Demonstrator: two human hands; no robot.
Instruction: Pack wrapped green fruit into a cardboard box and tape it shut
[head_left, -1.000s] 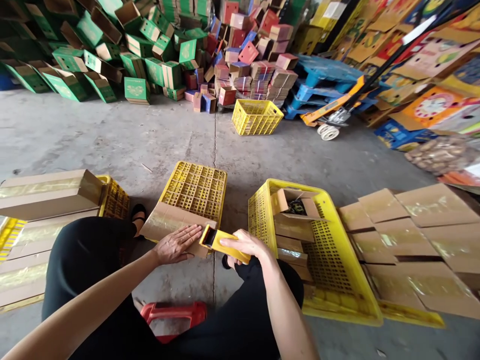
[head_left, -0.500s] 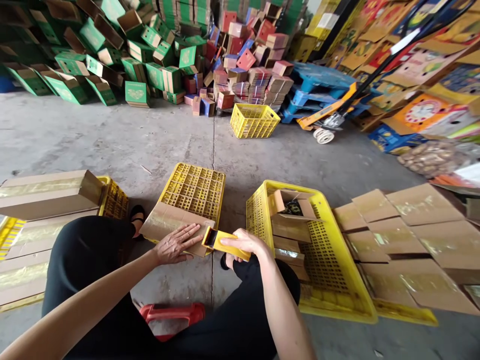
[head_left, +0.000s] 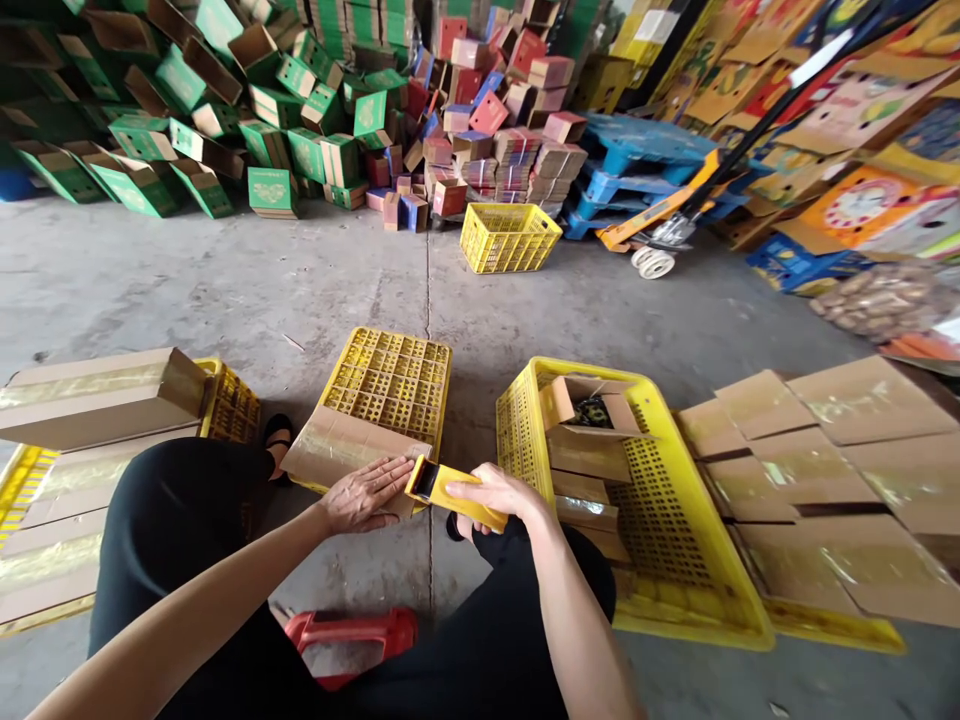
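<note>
In front of me a cardboard box (head_left: 330,443) with clear tape along its top lies on an upturned yellow crate (head_left: 394,385). My left hand (head_left: 367,493) rests flat on the near right part of the box, fingers stretched out and close together. Wrapped in my right hand (head_left: 502,493) is a yellow tape dispenser (head_left: 454,490). Its dark front end is at the right end of the box, just beside my left fingertips. Whether tape runs from it to the box I cannot tell.
To the right, a yellow crate (head_left: 697,560) holds several cartons, one an open box (head_left: 589,412) with dark contents. Taped boxes (head_left: 817,470) lie beyond it; more boxes (head_left: 97,395) sit left. A red stool (head_left: 352,632) is below me. A yellow basket (head_left: 510,240) stands ahead.
The view has shifted slightly. My left hand has slid a little right, nearer the dispenser, which stays at the box's right end in my right hand.
</note>
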